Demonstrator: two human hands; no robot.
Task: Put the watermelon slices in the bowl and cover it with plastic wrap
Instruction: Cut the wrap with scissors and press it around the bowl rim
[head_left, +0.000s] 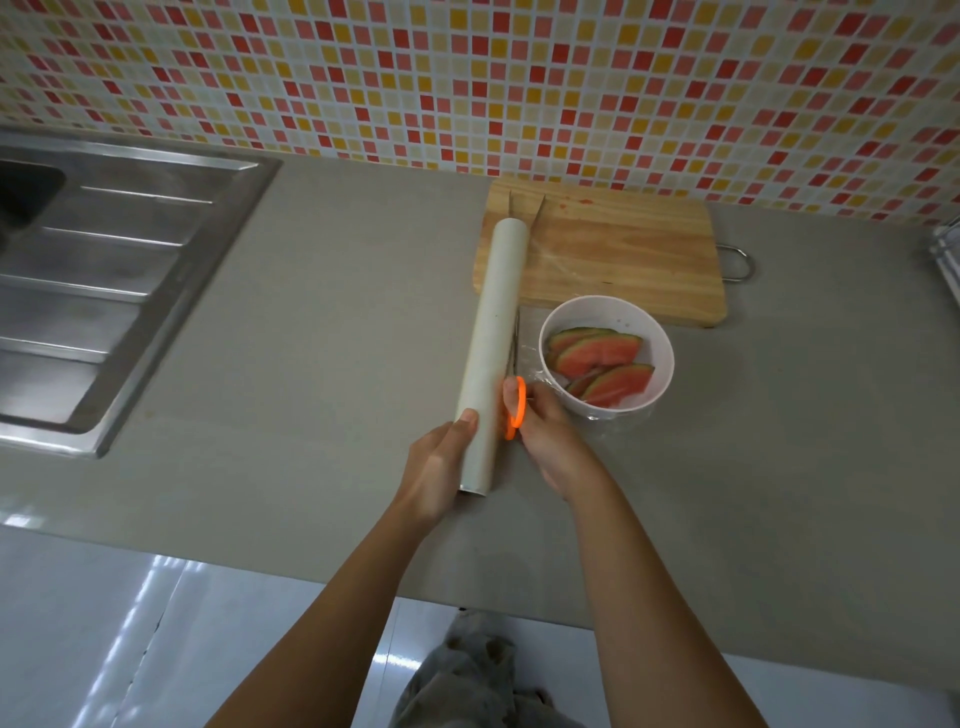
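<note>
The plastic wrap is thin, clingy and nearly invisible, so it will likely bunch or stick to itself unless kept taut from the roll; best held by the stiff tube. The left hand curls around the roll's near end on the bench. The right hand grips orange-handled scissors, blades along the roll. Film drapes over the white bowl, just right of the roll, holding red, green-rinded watermelon slices.

Left hand grips near end of wrap roll; right hand beside it holds orange scissors. Bowl of watermelon slices just right of right hand.
</note>
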